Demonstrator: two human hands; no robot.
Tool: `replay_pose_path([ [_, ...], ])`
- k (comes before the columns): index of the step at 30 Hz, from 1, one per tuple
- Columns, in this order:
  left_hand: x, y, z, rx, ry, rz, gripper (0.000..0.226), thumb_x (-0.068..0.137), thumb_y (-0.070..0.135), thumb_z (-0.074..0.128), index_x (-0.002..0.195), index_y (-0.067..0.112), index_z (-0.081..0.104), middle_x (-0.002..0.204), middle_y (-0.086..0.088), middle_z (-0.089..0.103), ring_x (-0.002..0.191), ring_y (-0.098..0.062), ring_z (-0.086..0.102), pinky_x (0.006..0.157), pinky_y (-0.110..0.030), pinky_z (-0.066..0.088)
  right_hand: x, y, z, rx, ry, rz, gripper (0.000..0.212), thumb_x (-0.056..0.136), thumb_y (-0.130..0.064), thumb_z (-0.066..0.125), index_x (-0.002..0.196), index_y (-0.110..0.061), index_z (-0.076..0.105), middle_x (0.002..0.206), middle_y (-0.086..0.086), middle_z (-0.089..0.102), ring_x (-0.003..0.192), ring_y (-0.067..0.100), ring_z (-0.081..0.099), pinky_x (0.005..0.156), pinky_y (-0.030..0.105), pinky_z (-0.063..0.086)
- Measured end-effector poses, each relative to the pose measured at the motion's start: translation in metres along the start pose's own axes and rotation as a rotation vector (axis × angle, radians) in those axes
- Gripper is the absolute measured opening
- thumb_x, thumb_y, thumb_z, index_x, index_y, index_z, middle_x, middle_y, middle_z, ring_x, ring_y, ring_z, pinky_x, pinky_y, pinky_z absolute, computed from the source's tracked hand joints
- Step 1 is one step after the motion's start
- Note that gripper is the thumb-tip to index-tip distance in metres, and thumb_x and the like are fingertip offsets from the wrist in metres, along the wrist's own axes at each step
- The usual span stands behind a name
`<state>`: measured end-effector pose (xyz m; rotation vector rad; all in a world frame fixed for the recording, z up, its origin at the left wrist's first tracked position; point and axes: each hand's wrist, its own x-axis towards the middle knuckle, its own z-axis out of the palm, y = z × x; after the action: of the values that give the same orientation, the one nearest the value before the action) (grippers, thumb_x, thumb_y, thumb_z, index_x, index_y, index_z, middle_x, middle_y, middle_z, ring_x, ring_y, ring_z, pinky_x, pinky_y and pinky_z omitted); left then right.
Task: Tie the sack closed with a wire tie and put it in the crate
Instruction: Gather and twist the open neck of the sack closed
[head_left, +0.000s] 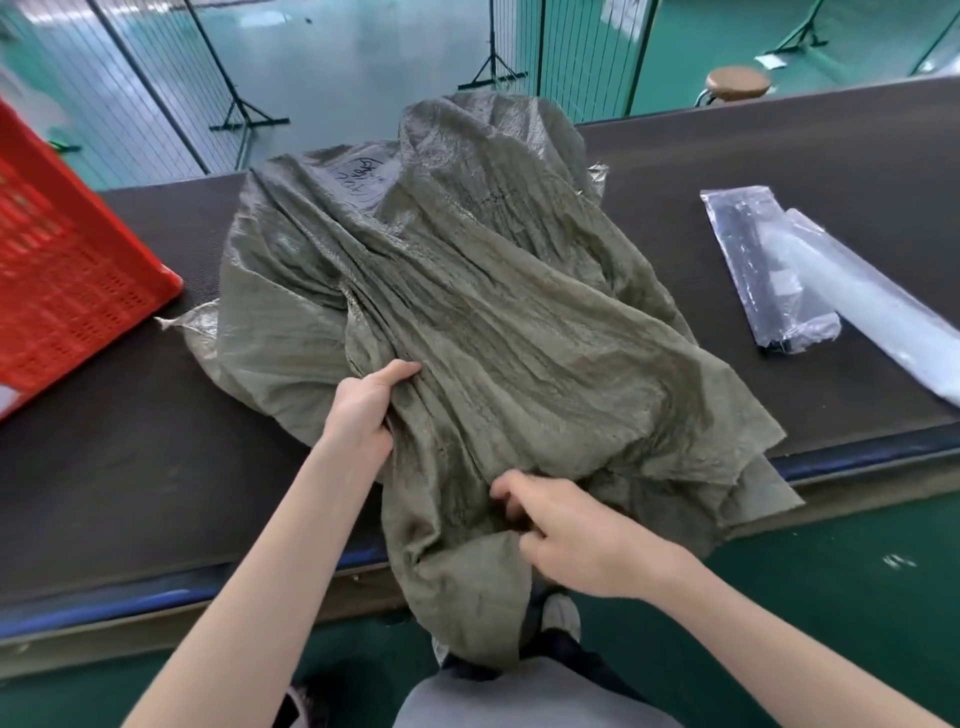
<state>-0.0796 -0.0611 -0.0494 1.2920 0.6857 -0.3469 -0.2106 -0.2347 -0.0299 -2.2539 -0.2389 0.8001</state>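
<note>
Sack (467, 291) lies lengthwise away from viewer, mouth hanging off table edge; both hands' fingers clamp it.

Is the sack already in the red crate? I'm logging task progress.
No: the sack lies on the dark table beside the red crate, gripped by both hands.

- Woven sack (467, 291): dark handwritten marks on the far upper panel, near the top fold. One circled character and a short run of strokes beside it; creased and too blurred to read.
- Clear plastic packet (769, 270) on the table (130, 467), right side: small pale label patch on it, print not legible.
- Red crate (62, 270), left: a pale patch at the near lower corner, no print resolvable.
- No other text, brand, number or sign can be read.
</note>
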Motion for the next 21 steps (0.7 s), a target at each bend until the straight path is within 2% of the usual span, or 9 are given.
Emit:
replay_pose_path([
  [3, -0.004, 0.001, 0.002, -0.052, 0.055, 0.059, 0.007, 0.076, -0.003, 0.062, 0.082, -0.004, 0.06, 0.062, -0.014, 0.066, 0.055, -0.024, 0.064, 0.064, -0.038, 0.057, -0.003, -0.018, -0.013, 0.149, 0.396, -0.098, 0.036, 0.085, 0.007, 0.041, 0.112, -0.015, 0.049, 0.098, -0.009, 0.053, 0.088, 0.009, 0.051, 0.075, 0.015, 0.04],
  [4, -0.005, 0.002, 0.002, -0.091, 0.044, 0.064, 0.005, 0.074, -0.002, 0.06, 0.079, -0.003, 0.059, 0.062, -0.014, 0.065, 0.054, -0.023, 0.063, 0.064, -0.039, 0.056, -0.001, -0.022, -0.018, 0.179, 0.531, -0.116, 0.034, 0.084, 0.007, 0.044, 0.108, -0.016, 0.05, 0.094, -0.009, 0.051, 0.084, 0.009, 0.051, 0.072, 0.015, 0.041],
  [7, -0.006, 0.0, -0.002, -0.201, -0.052, 0.003, 0.026, 0.061, 0.009, 0.06, 0.086, 0.002, 0.058, 0.096, -0.018, 0.058, 0.08, -0.03, 0.061, 0.084, -0.053, 0.052, 0.015, -0.028, -0.034, 0.053, 0.751, -0.138, 0.038, 0.084, -0.008, 0.059, 0.12, -0.014, 0.047, 0.119, 0.001, 0.046, 0.104, 0.016, 0.048, 0.092, 0.03, 0.043],
  [10, -0.015, -0.006, -0.001, -0.232, -0.072, -0.027, 0.033, 0.073, 0.02, 0.063, 0.1, 0.0, 0.066, 0.106, -0.019, 0.064, 0.093, -0.034, 0.063, 0.086, -0.054, 0.053, 0.04, -0.025, -0.044, -0.226, 0.601, 0.032, 0.077, 0.083, -0.034, 0.064, 0.145, -0.016, 0.021, 0.139, 0.008, 0.038, 0.126, 0.026, 0.037, 0.11, 0.044, 0.028],
  [12, -0.018, -0.013, 0.0, -0.237, -0.089, -0.035, 0.044, 0.076, 0.024, 0.07, 0.111, -0.003, 0.067, 0.109, -0.021, 0.069, 0.095, -0.036, 0.068, 0.082, -0.055, 0.056, 0.054, -0.022, -0.044, -0.157, 0.411, 0.116, 0.087, 0.081, -0.03, 0.063, 0.148, -0.021, 0.009, 0.117, 0.012, 0.055, 0.111, 0.03, 0.052, 0.105, 0.048, 0.035],
  [14, -0.021, -0.016, -0.003, -0.18, -0.104, -0.067, 0.043, 0.077, 0.023, 0.072, 0.111, -0.003, 0.067, 0.105, -0.024, 0.07, 0.086, -0.035, 0.07, 0.076, -0.051, 0.058, 0.061, -0.023, -0.039, -0.054, 0.337, 0.092, 0.081, 0.075, -0.02, 0.06, 0.146, -0.018, 0.02, 0.108, 0.016, 0.063, 0.104, 0.034, 0.06, 0.095, 0.043, 0.046],
  [17, -0.02, -0.015, -0.01, -0.067, -0.183, -0.14, 0.034, 0.083, 0.026, 0.065, 0.101, -0.003, 0.069, 0.085, -0.019, 0.073, 0.063, -0.028, 0.071, 0.056, -0.037, 0.06, 0.064, -0.035, -0.029, -0.017, 0.329, -0.085, 0.059, 0.074, -0.012, 0.061, 0.132, -0.014, 0.051, 0.119, 0.015, 0.066, 0.114, 0.027, 0.058, 0.094, 0.03, 0.045],
  [19, -0.018, -0.013, -0.013, -0.052, -0.267, -0.163, 0.035, 0.086, 0.036, 0.061, 0.085, 0.003, 0.074, 0.073, -0.015, 0.074, 0.057, -0.024, 0.071, 0.05, -0.031, 0.058, 0.065, -0.043, -0.02, 0.018, 0.319, -0.181, 0.053, 0.074, -0.009, 0.061, 0.127, -0.012, 0.058, 0.12, 0.014, 0.066, 0.114, 0.024, 0.058, 0.094, 0.026, 0.043],
  [21, -0.017, -0.011, -0.015, -0.081, -0.316, -0.165, 0.043, 0.086, 0.045, 0.06, 0.076, 0.008, 0.078, 0.075, -0.013, 0.075, 0.061, -0.023, 0.072, 0.051, -0.03, 0.058, 0.067, -0.047, -0.01, 0.055, 0.286, -0.225, 0.053, 0.076, -0.009, 0.059, 0.129, -0.013, 0.057, 0.121, 0.013, 0.065, 0.115, 0.024, 0.058, 0.098, 0.031, 0.045],
])
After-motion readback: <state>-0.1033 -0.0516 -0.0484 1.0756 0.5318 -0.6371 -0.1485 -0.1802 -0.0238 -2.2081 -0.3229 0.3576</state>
